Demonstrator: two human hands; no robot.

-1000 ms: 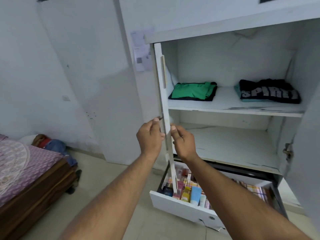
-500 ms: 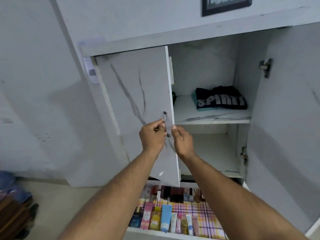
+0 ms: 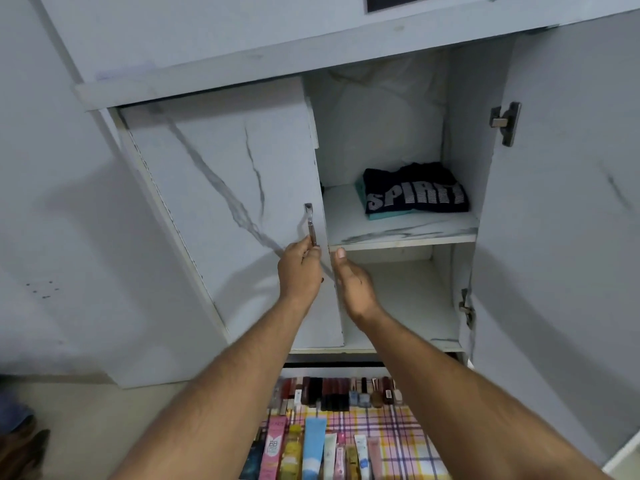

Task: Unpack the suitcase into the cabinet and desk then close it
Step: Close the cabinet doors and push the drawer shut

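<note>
Your left hand (image 3: pixel 300 268) pinches the upright handle (image 3: pixel 310 224) of the nearly closed left door (image 3: pixel 225 202) — your right hand (image 3: pixel 354 282), fingers loose and empty, sits just beside its free edge, cabinet (image 3: pixel 460 216) opening to the right.

Bare forearms, no sleeves, hands (image 3: pixel 300 268) ungloved

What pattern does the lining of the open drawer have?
A plaid check of pink, yellow and purple lines on the drawer lining, seen from the head view.
</note>
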